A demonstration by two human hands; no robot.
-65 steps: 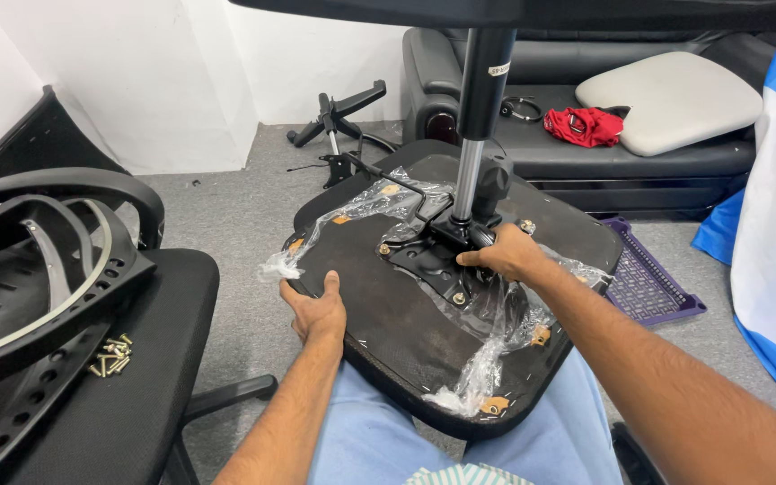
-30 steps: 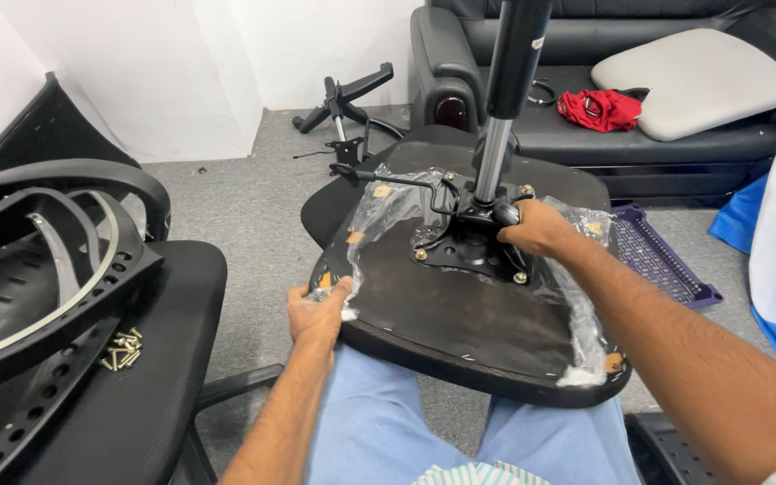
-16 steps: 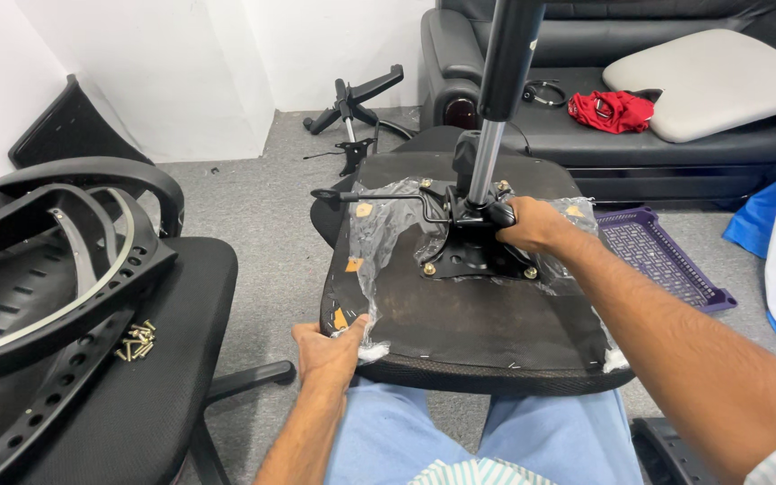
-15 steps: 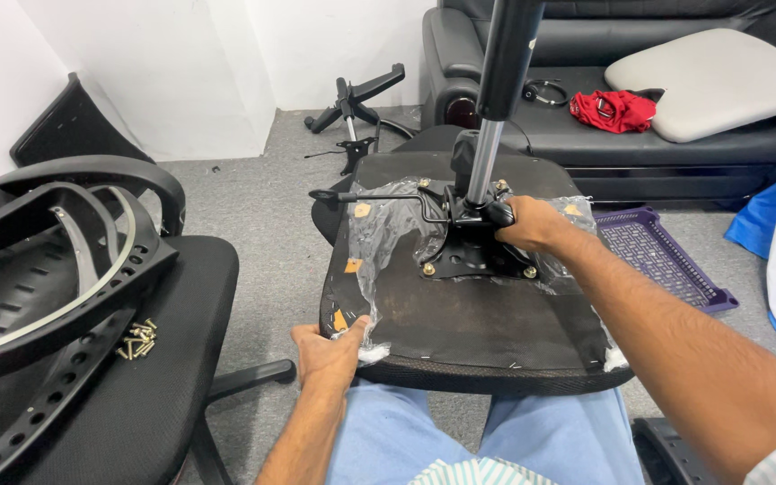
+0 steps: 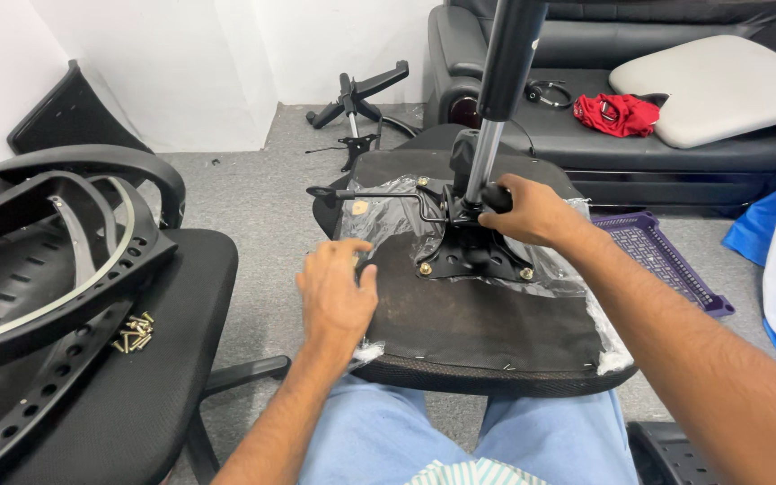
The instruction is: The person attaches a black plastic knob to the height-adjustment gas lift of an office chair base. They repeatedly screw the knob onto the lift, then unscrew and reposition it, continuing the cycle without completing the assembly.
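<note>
Upturned office chair seat [image 5: 487, 332] rests across the person's lap.
Right hand [image 5: 532, 211] grips the tilt mechanism [image 5: 471, 251]; left hand [image 5: 336, 296], released, touches slippery plastic wrap [image 5: 388, 216]. Bulky, stiff: probably best held by its rim.

White walls, grey carpet [image 5: 253, 193], blk sofa [image 5: 586, 135]

Grey carpet floor [image 5: 253, 193] carries black five-star chair base [image 5: 357, 94], purple slotted plastic tray [image 5: 666, 269], black leather sofa [image 5: 604, 135], black office chair [image 5: 136, 377].
</note>
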